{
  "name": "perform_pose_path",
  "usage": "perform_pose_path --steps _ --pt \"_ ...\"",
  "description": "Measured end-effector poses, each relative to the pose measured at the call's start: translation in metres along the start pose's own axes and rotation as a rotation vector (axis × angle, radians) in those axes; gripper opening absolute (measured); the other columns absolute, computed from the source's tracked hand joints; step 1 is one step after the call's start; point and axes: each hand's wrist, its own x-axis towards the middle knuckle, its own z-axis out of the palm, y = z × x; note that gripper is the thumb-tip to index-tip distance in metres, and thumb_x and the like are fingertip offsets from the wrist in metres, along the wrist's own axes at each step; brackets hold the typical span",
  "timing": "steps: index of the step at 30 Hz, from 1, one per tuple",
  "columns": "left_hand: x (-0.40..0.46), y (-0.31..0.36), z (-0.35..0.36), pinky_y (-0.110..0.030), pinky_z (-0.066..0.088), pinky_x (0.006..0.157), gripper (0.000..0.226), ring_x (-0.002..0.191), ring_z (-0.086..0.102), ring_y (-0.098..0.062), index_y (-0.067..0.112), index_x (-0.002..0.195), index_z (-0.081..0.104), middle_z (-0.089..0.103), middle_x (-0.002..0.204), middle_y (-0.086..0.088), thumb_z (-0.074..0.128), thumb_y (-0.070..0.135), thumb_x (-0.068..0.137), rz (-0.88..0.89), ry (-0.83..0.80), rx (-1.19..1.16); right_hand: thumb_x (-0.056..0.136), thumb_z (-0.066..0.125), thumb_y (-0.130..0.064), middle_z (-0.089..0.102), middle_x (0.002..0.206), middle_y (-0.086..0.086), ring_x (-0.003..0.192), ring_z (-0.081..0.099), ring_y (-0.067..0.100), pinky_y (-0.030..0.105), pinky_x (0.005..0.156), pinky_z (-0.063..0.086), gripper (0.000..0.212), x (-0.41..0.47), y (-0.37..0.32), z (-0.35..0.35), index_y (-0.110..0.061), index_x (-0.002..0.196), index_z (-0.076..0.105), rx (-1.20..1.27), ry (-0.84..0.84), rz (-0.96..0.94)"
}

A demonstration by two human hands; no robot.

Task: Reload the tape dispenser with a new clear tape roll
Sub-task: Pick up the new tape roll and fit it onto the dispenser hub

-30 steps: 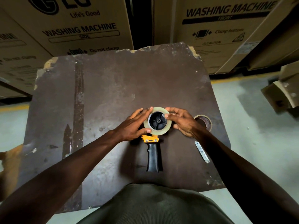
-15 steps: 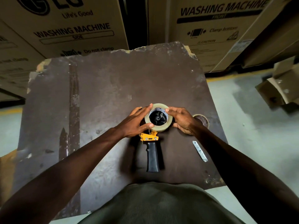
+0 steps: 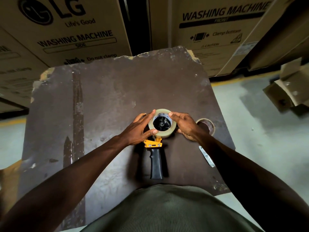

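Observation:
A clear tape roll [image 3: 164, 132] sits around the black hub [image 3: 161, 123] of the tape dispenser, which lies flat on the dark brown table [image 3: 103, 101]. The dispenser has an orange frame [image 3: 153, 144] and a black handle [image 3: 156, 164] pointing toward me. My left hand [image 3: 139, 130] grips the roll's left side, thumb on its near rim. Across from it, my right hand [image 3: 184, 125] presses the right side with its fingertips on the top edge. An empty brown cardboard core [image 3: 206, 125] lies just right of my right hand.
A small metal blade [image 3: 207, 156] lies on the table by my right forearm. Large washing machine cartons [image 3: 71, 30] stand behind the table. A torn cardboard box [image 3: 287, 91] sits on the floor at the right. The table's far edge is chipped.
Both hands stay on the roll. My left thumb has slid along the near rim, and the roll looks a little lower around the hub. The camera has shifted slightly.

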Motion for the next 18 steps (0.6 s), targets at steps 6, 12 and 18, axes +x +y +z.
perform_pose_path --steps 6,12,18 --pt "-0.012 0.007 0.003 -0.043 0.021 0.120 0.085 0.153 -0.003 -0.020 0.034 0.157 0.001 0.016 0.165 0.000 0.052 0.057 0.094 -0.033 -0.013 0.023 0.104 0.050 -0.025 0.072 0.107 0.011 0.090 0.065 0.014 0.018 0.069 0.053 0.031 -0.013 0.008 0.006 -0.006 0.122 0.067 -0.099 0.021 -0.094" --pt "-0.015 0.001 0.001 -0.044 0.017 0.121 0.089 0.152 -0.007 -0.024 0.036 0.157 -0.003 0.013 0.165 0.012 0.052 0.061 0.091 -0.009 -0.067 0.016 0.091 0.070 -0.011 0.059 0.140 0.001 0.128 0.057 0.013 0.033 0.109 0.045 0.067 -0.013 0.006 -0.006 -0.013 0.150 0.039 -0.224 -0.219 -0.136" --pt "-0.013 -0.003 -0.004 -0.054 0.024 0.117 0.094 0.152 0.005 -0.026 0.042 0.155 0.002 0.022 0.163 0.012 0.055 0.070 0.084 -0.018 -0.047 0.076 0.075 0.083 -0.046 0.019 0.166 0.002 0.151 0.015 0.007 0.029 0.124 0.017 0.104 -0.006 -0.004 -0.021 -0.025 0.157 0.023 -1.022 -0.246 -0.426"
